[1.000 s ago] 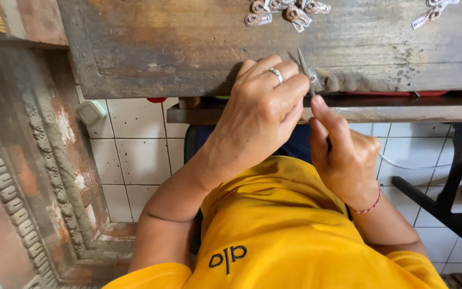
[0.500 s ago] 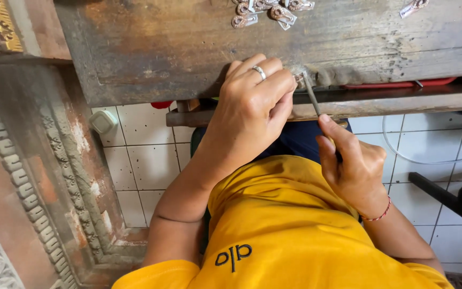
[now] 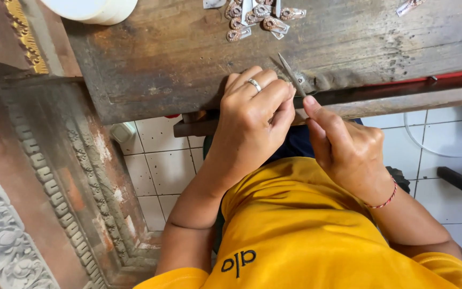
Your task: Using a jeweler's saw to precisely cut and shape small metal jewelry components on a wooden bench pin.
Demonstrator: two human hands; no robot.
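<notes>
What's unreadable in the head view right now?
- Whatever the left hand grips: hidden by its curled fingers.
- Lower end of the thin grey metal tool: hidden between both hands; right hand covers it.
- White round container: cut by the top edge.
- Small silvery metal pieces: too small for detail.

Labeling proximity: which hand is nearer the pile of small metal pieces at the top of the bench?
Left. The left hand rests on the bench edge just below the metal pieces. The right hand sits lower and further right, off the bench.

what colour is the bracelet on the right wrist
Red, a thin cord bracelet around the wrist of the right hand, seen in the head view.
</notes>
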